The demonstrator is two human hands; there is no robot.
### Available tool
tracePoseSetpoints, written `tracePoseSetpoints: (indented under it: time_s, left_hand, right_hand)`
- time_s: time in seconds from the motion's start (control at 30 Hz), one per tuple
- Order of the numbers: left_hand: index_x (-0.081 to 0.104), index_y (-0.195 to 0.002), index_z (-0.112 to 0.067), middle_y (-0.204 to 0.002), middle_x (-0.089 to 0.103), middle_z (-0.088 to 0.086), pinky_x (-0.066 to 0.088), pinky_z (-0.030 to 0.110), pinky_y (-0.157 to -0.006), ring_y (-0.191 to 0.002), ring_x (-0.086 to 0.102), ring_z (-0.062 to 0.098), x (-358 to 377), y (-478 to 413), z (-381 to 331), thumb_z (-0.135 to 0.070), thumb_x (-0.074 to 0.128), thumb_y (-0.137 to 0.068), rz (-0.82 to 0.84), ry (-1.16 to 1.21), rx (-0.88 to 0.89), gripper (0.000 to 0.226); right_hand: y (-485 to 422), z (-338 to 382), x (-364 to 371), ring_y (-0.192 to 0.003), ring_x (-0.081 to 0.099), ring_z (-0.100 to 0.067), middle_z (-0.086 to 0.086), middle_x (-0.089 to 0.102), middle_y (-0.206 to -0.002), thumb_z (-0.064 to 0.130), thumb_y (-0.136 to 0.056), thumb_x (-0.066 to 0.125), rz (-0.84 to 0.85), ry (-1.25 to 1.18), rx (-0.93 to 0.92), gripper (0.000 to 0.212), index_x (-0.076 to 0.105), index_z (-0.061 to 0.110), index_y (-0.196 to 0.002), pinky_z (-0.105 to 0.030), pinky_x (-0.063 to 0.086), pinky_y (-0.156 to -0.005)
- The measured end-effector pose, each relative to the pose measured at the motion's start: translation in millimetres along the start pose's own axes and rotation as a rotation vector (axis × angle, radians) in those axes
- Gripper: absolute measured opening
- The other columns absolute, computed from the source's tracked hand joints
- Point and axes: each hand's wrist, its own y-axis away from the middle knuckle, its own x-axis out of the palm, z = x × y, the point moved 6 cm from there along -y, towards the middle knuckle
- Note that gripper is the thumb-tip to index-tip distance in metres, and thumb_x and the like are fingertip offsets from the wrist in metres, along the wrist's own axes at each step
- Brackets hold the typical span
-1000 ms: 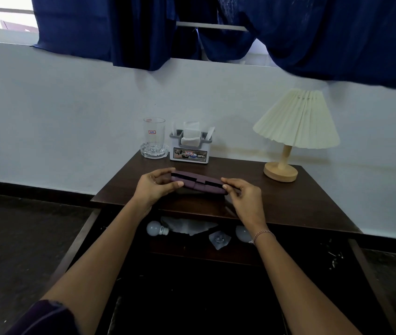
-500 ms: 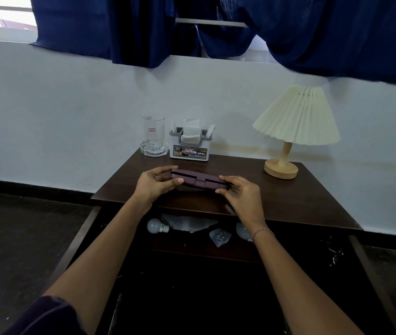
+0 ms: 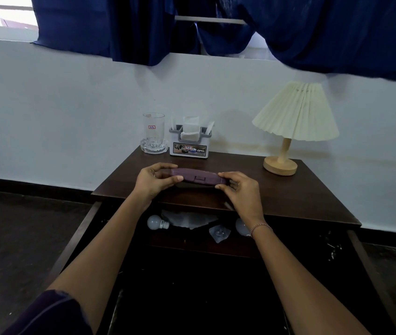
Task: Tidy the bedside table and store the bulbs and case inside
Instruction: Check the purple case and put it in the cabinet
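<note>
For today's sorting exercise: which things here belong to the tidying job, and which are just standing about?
Job:
purple hard case, held by left hand and right hand
white bulbs in open drawer

Standing about:
clear drinking glass
grey tissue holder
cream pleated lamp

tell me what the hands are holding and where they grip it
Flat purple plastic case, held by its two ends: left hand on one, right hand on the other.
</note>
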Motion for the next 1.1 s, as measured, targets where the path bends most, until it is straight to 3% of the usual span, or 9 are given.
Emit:
tracePoseSetpoints:
  time_s: [0.13,0.3,0.47,0.67,0.77,0.87,1.0,1.1]
  left_hand:
    - [0.071,-0.082,-0.021,-0.079,0.074,0.006,0.059,0.022,-0.073,-0.074,0.072,0.014,0.6,10.6,-5.9,-0.010,0.084,-0.054,0.007,-0.013,-0.016,0.033]
    - [0.070,-0.084,-0.021,-0.065,0.073,-0.001,0.058,0.025,-0.075,-0.073,0.070,0.015,2.1,28.8,-9.3,-0.009,0.085,-0.057,0.000,-0.099,-0.002,0.033]
    - [0.066,-0.084,-0.017,-0.062,0.073,-0.008,0.053,0.011,-0.061,-0.061,0.067,-0.001,12.2,61.3,-20.8,0.005,0.079,-0.062,0.004,-0.160,0.092,0.033]
    - [0.065,-0.086,-0.015,-0.088,0.070,0.001,0.053,0.011,-0.064,-0.071,0.070,0.002,5.9,105.7,-26.8,0.009,0.078,-0.061,0.008,-0.156,0.146,0.037]
    - [0.068,-0.089,-0.019,-0.098,0.070,0.003,0.054,0.014,-0.067,-0.081,0.072,0.011,4.1,126.3,-8.7,0.002,0.081,-0.058,-0.030,-0.139,0.149,0.040]
    - [0.069,-0.090,-0.022,-0.109,0.065,0.005,0.054,0.013,-0.072,-0.085,0.071,0.009,6.4,131.9,15.7,0.003,0.081,-0.056,-0.067,-0.120,0.167,0.043]
    - [0.069,-0.089,-0.029,-0.103,0.069,0.003,0.057,0.026,-0.081,-0.086,0.070,0.012,9.8,123.3,67.2,-0.005,0.083,-0.057,-0.087,-0.206,0.050,0.042]
    - [0.070,-0.094,-0.022,-0.094,0.070,-0.004,0.055,0.018,-0.081,-0.086,0.067,0.005,16.3,112.3,102.5,-0.007,0.085,-0.057,-0.077,-0.321,-0.010,0.042]
  right_hand:
    - [3.1,6.3,-5.7,-0.095,0.064,-0.008,-0.003,0.070,-0.103,0.010,-0.073,0.075,0.005,-0.045,0.000,0.030,0.070,0.010,-0.103,-0.022,0.050,-0.093]
    - [15.6,9.3,-12.9,-0.093,0.063,-0.004,-0.003,0.070,-0.102,0.008,-0.071,0.075,0.012,-0.072,0.000,0.030,0.070,0.009,-0.101,-0.011,0.048,-0.089]
    - [46.0,12.5,-25.8,-0.098,0.063,-0.006,0.002,0.067,-0.101,0.006,-0.070,0.076,-0.064,-0.116,0.015,0.029,0.071,0.009,-0.099,-0.022,0.051,-0.091]
    - [87.8,30.6,-36.9,-0.112,0.057,0.000,0.010,0.065,-0.111,0.013,-0.076,0.073,-0.107,-0.070,-0.098,0.029,0.069,0.018,-0.104,-0.019,0.045,-0.099]
    - [113.7,26.4,-33.7,-0.114,0.056,0.001,0.015,0.062,-0.114,0.014,-0.078,0.071,-0.133,-0.069,-0.108,0.030,0.068,0.020,-0.107,-0.018,0.042,-0.102]
    - [132.4,9.3,-27.6,-0.114,0.055,0.002,0.018,0.060,-0.115,0.016,-0.077,0.071,-0.151,-0.062,-0.082,0.031,0.067,0.022,-0.108,-0.015,0.039,-0.103]
    - [149.5,-28.1,-8.6,-0.113,0.053,0.006,0.024,0.058,-0.112,0.015,-0.076,0.072,-0.090,-0.045,0.015,0.032,0.067,0.025,-0.106,-0.009,0.036,-0.101]
    - [159.0,-57.8,9.1,-0.108,0.055,0.003,0.019,0.058,-0.109,0.014,-0.075,0.073,-0.020,0.018,0.086,0.030,0.069,0.020,-0.104,-0.007,0.037,-0.100]
